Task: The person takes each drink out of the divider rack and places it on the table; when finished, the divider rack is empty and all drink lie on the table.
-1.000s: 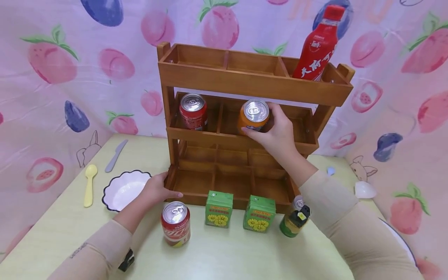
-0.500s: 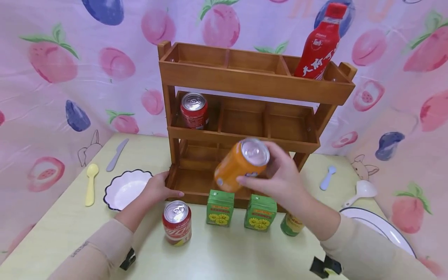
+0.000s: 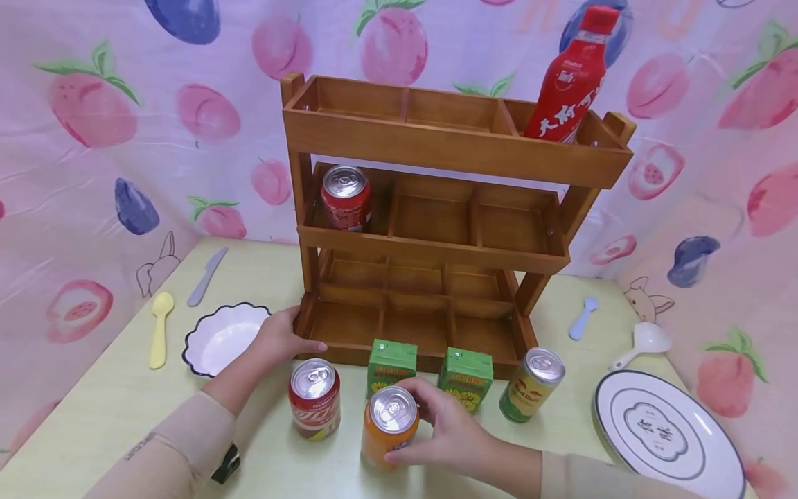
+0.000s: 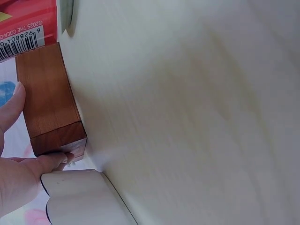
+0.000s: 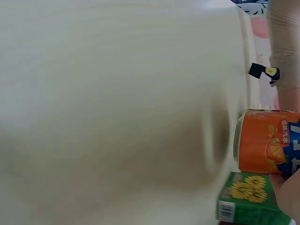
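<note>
My right hand (image 3: 447, 431) gripped the orange can (image 3: 385, 436), just lowered from the wooden rack (image 3: 455, 154) to near 2 green cartons (image 3: 394, 355), leaving 1 red can (image 3: 346, 199) on the middle tier; my left hand (image 3: 282, 336) held the rack's end.

Orange can (image 3: 389, 421) – shiny metal; rack (image 3: 455, 150) – smooth wood (faintly glossy).

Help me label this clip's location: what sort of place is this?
Probably a staged tabletop set rather than an ordinary kitchen: fruit-printed sheeting backs and flanks the pale table, where a wooden rack stands by a scalloped bowl.
</note>
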Action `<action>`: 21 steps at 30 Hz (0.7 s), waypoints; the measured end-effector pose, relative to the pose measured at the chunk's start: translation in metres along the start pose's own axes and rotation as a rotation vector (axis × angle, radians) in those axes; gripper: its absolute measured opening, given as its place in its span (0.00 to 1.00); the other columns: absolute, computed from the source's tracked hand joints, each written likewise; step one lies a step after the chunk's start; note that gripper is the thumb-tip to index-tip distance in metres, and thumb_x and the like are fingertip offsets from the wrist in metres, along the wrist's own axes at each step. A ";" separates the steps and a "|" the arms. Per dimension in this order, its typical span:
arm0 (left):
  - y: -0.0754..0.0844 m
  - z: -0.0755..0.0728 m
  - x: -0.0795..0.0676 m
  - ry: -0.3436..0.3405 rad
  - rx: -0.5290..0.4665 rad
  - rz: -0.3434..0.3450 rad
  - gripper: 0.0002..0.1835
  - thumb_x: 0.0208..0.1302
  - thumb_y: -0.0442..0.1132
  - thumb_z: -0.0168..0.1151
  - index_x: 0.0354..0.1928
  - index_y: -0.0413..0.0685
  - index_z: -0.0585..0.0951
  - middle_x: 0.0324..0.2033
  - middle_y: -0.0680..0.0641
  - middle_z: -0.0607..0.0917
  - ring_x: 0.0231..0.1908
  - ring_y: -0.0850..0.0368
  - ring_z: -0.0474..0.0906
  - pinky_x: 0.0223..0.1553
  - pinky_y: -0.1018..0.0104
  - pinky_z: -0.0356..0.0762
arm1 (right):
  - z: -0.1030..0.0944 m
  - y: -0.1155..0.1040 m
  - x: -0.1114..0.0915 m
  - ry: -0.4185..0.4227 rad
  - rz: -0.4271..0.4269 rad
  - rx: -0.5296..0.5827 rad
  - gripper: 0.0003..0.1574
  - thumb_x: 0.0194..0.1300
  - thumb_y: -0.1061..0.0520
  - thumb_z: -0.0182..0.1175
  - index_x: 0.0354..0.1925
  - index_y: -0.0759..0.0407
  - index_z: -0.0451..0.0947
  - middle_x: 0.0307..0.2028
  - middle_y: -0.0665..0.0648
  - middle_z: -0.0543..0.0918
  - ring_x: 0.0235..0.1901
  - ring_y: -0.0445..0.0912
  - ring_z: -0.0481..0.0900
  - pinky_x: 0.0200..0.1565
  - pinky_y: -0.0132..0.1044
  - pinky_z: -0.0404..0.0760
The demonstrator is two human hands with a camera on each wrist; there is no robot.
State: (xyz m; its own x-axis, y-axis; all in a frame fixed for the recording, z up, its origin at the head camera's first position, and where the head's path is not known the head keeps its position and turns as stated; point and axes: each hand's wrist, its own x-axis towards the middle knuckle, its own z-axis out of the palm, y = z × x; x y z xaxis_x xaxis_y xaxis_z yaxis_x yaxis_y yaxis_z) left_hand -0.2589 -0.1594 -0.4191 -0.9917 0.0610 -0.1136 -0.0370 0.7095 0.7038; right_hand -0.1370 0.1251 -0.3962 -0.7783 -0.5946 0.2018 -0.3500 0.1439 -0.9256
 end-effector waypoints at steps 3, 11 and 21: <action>0.000 0.000 0.001 -0.001 0.000 -0.004 0.52 0.41 0.49 0.73 0.63 0.30 0.57 0.57 0.31 0.66 0.57 0.36 0.61 0.55 0.45 0.60 | 0.005 -0.006 -0.002 -0.013 0.022 0.034 0.40 0.39 0.60 0.74 0.51 0.57 0.67 0.47 0.53 0.76 0.48 0.47 0.73 0.52 0.37 0.71; 0.000 0.000 0.003 -0.007 0.014 -0.006 0.52 0.41 0.49 0.73 0.63 0.30 0.56 0.58 0.31 0.64 0.58 0.35 0.59 0.55 0.45 0.60 | 0.008 -0.009 0.000 -0.005 0.028 -0.008 0.39 0.39 0.61 0.73 0.51 0.57 0.67 0.47 0.53 0.76 0.49 0.46 0.73 0.53 0.38 0.70; -0.001 0.001 0.001 0.002 0.010 -0.015 0.52 0.41 0.49 0.73 0.63 0.30 0.57 0.58 0.31 0.65 0.57 0.35 0.60 0.55 0.45 0.60 | -0.015 -0.038 0.017 0.033 -0.056 -0.256 0.45 0.40 0.44 0.71 0.56 0.53 0.65 0.54 0.47 0.73 0.54 0.44 0.69 0.55 0.38 0.67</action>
State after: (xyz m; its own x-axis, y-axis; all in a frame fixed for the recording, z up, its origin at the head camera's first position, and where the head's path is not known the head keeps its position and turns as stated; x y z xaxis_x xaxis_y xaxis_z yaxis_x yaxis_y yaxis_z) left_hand -0.2602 -0.1594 -0.4203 -0.9913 0.0489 -0.1220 -0.0502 0.7170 0.6952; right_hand -0.1447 0.1211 -0.3525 -0.7692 -0.5818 0.2642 -0.5101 0.3100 -0.8023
